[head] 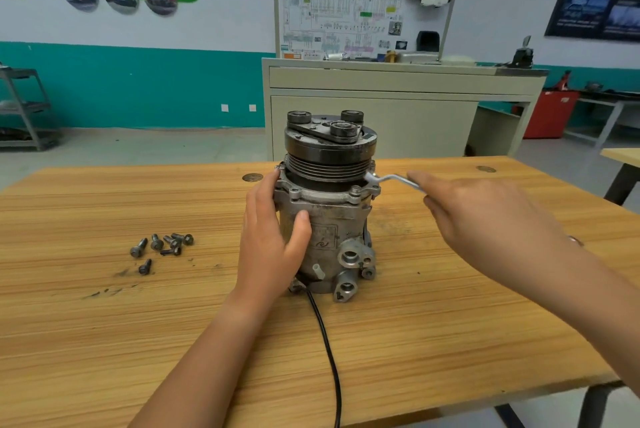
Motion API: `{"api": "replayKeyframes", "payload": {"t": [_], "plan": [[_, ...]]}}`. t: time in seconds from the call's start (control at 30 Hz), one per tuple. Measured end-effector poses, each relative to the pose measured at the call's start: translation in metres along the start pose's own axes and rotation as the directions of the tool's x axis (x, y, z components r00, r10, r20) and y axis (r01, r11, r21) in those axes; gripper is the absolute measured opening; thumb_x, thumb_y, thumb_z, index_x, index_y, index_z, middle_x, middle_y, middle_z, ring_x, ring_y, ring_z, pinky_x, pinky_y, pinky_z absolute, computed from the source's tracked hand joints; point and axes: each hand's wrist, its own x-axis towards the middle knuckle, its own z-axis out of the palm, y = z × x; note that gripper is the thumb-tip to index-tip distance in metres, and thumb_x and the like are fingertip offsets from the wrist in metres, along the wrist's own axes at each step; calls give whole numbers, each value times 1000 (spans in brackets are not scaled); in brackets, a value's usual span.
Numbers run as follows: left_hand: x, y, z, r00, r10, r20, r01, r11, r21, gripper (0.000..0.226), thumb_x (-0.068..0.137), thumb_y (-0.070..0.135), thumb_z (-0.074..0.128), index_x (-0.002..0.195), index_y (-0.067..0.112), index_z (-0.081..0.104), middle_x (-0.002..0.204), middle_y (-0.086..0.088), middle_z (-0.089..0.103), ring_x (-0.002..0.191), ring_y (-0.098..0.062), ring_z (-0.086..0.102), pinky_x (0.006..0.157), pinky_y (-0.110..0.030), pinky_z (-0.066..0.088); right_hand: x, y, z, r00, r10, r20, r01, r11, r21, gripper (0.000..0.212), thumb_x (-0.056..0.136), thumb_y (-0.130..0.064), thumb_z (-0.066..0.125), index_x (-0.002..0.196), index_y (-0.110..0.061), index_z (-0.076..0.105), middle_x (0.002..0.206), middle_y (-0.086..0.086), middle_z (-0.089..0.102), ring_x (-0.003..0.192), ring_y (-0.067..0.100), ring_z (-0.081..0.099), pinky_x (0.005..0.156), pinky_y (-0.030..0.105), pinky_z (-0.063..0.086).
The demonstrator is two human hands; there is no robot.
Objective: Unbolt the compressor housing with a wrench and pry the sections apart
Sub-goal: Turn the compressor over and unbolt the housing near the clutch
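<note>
1. The desk (104,341) fills the lower half of the frame. The compressor (332,233) stands upright on it at frame centre, with its long axis vertical and the pulley (329,150) on top.
2. The left hand (273,240) lies flat against the compressor's left side. Its fingers point straight up toward the flange and its thumb is spread across the front of the body. It braces the compressor rather than clenching it.
3. The right hand (485,219) comes in from the right of the frame and holds the wrench (388,179) by its handle. The index finger lies along the shaft, and the rest of the grip is hidden under the back of the hand.
4. The wrench runs nearly level, from the right hand leftward to the flange. Its head sits at the flange's right edge, just under the pulley. The bolt it sits on cannot be made out.
5. The key relation is that the handle sticks out sideways, across the compressor's upright axis. Any pull on it will probably try to twist or tip the body, so the left hand's bracing matters.
6. A black cable (325,341) trails from the base toward the bottom edge of the frame.
7. Loose bolts (162,245) lie in a cluster at left of centre, well apart from the compressor. That suggests much of the unbolting is done.
8. A bolt (356,190) remains on the front of the flange, nearer the right hand.
</note>
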Motion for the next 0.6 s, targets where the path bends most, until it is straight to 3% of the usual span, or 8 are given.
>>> {"api": "replayKeyframes", "payload": {"t": [0.1, 0.2, 0.4, 0.5, 0.6], "plan": [[0, 0, 1, 1000, -5, 2, 5, 1000, -9, 57, 84, 44, 42, 136, 36, 19, 130, 14, 32, 122, 5, 32, 98, 1, 22, 1, -10, -1, 999, -22, 47, 24, 999, -39, 53, 97, -16, 35, 142, -34, 14, 68, -7, 44, 60, 17, 43, 46, 29, 30], [0, -1, 1, 1000, 3, 0, -3, 1000, -16, 56, 84, 43, 42, 135, 36, 19, 128, 17, 32, 119, 16, 29, 97, 2, 21, 2, -21, -11, 995, 3, 96, 15, 982, -186, 60, 91, -6, 39, 143, -24, 13, 62, -4, 30, 48, 13, 25, 41, 26, 17], [1, 0, 2, 1000, -7, -6, 7, 1000, -2, 58, 84, 42, 42, 138, 29, 23, 132, 12, 33, 122, 5, 31, 98, 1, 21, -2, -47, -18, 977, -71, 202, 131, 946, -297, 65, 87, 5, 37, 142, 2, 4, 65, 5, 21, 46, 15, 25, 36, 28, 18], [0, 0, 1, 1000, -18, -3, 18, 1000, -10, 57, 84, 41, 43, 136, 34, 19, 132, 13, 32, 122, 7, 29, 99, 1, 20, 4, -32, -15, 981, -126, 146, 168, 929, -328, 61, 90, -1, 36, 144, -6, 8, 62, 3, 25, 44, 16, 25, 36, 27, 19], [0, 0, 1, 1000, -15, 5, 15, 1000, -18, 57, 83, 44, 41, 135, 37, 17, 131, 16, 30, 121, 16, 26, 98, 2, 19, 19, -4, -15, 979, -193, 60, 202, 915, -351, 62, 91, -9, 36, 140, -30, 4, 62, -5, 33, 46, 11, 29, 38, 25, 18]]}}
